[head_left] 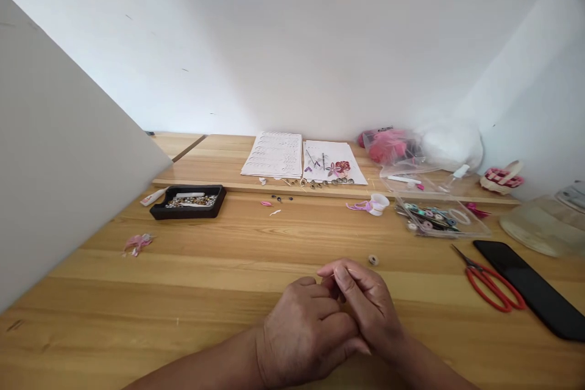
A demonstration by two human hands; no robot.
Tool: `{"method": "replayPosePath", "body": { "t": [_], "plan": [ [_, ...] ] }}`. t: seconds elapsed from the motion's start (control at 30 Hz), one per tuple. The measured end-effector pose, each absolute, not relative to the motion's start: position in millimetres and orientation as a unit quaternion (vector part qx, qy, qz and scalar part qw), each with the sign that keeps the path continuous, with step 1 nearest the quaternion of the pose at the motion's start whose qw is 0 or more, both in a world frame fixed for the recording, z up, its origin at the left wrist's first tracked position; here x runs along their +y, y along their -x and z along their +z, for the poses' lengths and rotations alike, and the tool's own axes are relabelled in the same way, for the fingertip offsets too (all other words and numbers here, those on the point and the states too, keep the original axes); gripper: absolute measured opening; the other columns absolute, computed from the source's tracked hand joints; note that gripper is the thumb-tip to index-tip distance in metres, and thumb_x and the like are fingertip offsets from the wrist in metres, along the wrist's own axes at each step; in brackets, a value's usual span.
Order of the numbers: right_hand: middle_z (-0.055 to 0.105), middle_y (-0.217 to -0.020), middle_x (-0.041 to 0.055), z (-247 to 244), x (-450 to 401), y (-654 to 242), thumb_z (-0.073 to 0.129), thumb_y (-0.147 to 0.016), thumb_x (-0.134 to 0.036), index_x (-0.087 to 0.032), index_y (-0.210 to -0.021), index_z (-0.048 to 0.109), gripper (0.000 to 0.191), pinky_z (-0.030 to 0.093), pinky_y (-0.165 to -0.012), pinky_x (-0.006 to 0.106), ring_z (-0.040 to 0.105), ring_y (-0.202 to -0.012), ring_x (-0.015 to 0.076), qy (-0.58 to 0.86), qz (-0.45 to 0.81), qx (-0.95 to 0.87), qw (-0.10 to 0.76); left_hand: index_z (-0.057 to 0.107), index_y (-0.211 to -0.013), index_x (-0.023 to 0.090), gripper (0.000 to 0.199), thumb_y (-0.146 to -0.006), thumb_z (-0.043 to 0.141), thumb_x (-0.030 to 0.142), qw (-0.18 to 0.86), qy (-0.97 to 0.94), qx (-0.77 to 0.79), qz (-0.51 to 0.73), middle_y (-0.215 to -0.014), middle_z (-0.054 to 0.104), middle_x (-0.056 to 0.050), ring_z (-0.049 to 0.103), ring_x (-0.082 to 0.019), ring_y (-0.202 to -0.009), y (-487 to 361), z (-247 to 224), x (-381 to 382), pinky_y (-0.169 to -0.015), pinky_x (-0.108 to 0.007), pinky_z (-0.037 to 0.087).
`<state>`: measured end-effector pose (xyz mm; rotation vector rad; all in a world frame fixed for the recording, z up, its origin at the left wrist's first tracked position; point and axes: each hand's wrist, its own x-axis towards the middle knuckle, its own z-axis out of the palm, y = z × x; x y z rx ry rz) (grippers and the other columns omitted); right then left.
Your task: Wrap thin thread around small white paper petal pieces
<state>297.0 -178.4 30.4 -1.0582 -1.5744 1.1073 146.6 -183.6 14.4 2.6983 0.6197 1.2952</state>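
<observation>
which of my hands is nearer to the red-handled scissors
Right. Your right hand is to the left of the scissors, not touching them; your left hand is farther left, against the right.

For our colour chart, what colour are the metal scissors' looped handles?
Looped handles: red, clearest in the head view.

What lies between the bare left hand (308, 332) and bare right hand (368, 301) is too hidden to tell. The right edge cuts the flat black phone (530, 286) and transparent rounded container (532, 230).
</observation>
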Motion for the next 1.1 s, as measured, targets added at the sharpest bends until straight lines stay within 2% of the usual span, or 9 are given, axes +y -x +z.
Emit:
{"method": "replayPosePath", "body": {
  "t": [0.17,0.33,0.43,0.57,0.73,0.8,0.87,0.97,1.1],
  "plan": [
    [0.072,-0.085,0.0056,25,-185,-297,0.046,-0.103,-0.037,-0.019,-0.096,0.074,0.034,0.052,-0.073,0.027,0.066,-0.078,0.0166,0.428,0.428,-0.655,0.452,0.063,-0.08,0.017,0.043,-0.096,0.052,0.056,0.013,-0.871,0.228,0.436,-0.069,0.069,-0.001,0.064,-0.015,-0.066,-148,5,-182,-0.069,-0.029,0.051],
    [0.07,-0.097,0.0057,17,-187,-295,0.045,-0.101,-0.023,-0.023,-0.106,0.071,0.027,0.05,-0.084,0.032,0.064,-0.092,0.0184,0.369,0.302,-0.737,0.479,0.066,-0.086,0.016,0.08,-0.082,0.03,0.087,0.035,-0.887,0.27,0.372,-0.071,0.07,-0.007,0.067,-0.022,-0.066,-151,-6,-184,-0.067,-0.035,0.054],
    [0.07,-0.096,0.0056,17,-188,-293,0.044,-0.098,-0.017,-0.022,-0.106,0.069,0.026,0.048,-0.087,0.035,0.062,-0.094,0.0196,0.331,0.252,-0.773,0.48,0.065,-0.083,0.016,0.088,-0.076,0.022,0.092,0.052,-0.906,0.263,0.327,-0.067,0.069,-0.007,0.066,-0.023,-0.065,-154,-8,-188,-0.064,-0.034,0.053],
    [0.068,-0.09,0.0046,19,-189,-294,0.041,-0.099,-0.016,-0.022,-0.103,0.067,0.027,0.048,-0.082,0.035,0.061,-0.087,0.0187,0.323,0.243,-0.773,0.488,0.065,-0.085,0.016,0.078,-0.085,0.028,0.084,0.095,-0.9,0.231,0.356,-0.067,0.068,-0.007,0.065,-0.021,-0.064,-153,-3,-191,-0.062,-0.031,0.051],
    [0.07,-0.091,0.0045,17,-185,-299,0.042,-0.103,-0.026,-0.023,-0.103,0.07,0.029,0.049,-0.077,0.03,0.063,-0.084,0.0169,0.368,0.294,-0.724,0.505,0.061,-0.074,0.017,0.049,-0.098,0.045,0.058,0.064,-0.875,0.233,0.419,-0.055,0.059,-0.002,0.054,-0.014,-0.049,-145,10,-189,-0.056,-0.027,0.043],
    [0.07,-0.088,0.0045,17,-181,-301,0.043,-0.104,-0.032,-0.023,-0.099,0.072,0.032,0.05,-0.073,0.028,0.063,-0.08,0.016,0.398,0.347,-0.683,0.505,0.062,-0.079,0.017,0.035,-0.099,0.051,0.043,0.051,-0.875,0.234,0.42,-0.059,0.061,-0.001,0.055,-0.014,-0.053,-142,16,-187,-0.06,-0.027,0.044],
    [0.07,-0.082,0.0049,15,-175,-302,0.044,-0.103,-0.04,-0.022,-0.096,0.074,0.035,0.05,-0.066,0.026,0.062,-0.073,0.0152,0.416,0.415,-0.635,0.502,0.064,-0.088,0.016,0.028,-0.101,0.048,0.035,0.06,-0.876,0.227,0.422,-0.068,0.066,-0.003,0.059,-0.014,-0.061,-139,22,-185,-0.065,-0.028,0.046],
    [0.068,-0.076,0.0054,12,-166,-304,0.049,-0.1,-0.049,-0.02,-0.094,0.075,0.04,0.047,-0.055,0.024,0.059,-0.063,0.0135,0.425,0.494,-0.566,0.505,0.062,-0.086,0.016,0.035,-0.104,0.04,0.038,0.058,-0.875,0.21,0.433,-0.069,0.067,-0.003,0.059,-0.014,-0.061,-139,23,-185,-0.066,-0.029,0.045],
    [0.067,-0.074,0.0053,9,-158,-308,0.053,-0.098,-0.052,-0.018,-0.094,0.075,0.04,0.043,-0.051,0.023,0.057,-0.058,0.0116,0.416,0.546,-0.515,0.514,0.061,-0.081,0.019,0.038,-0.102,0.044,0.045,0.03,-0.908,0.186,0.373,-0.061,0.063,0.001,0.055,-0.014,-0.055,-142,12,-186,-0.057,-0.029,0.039]
  ]
}}
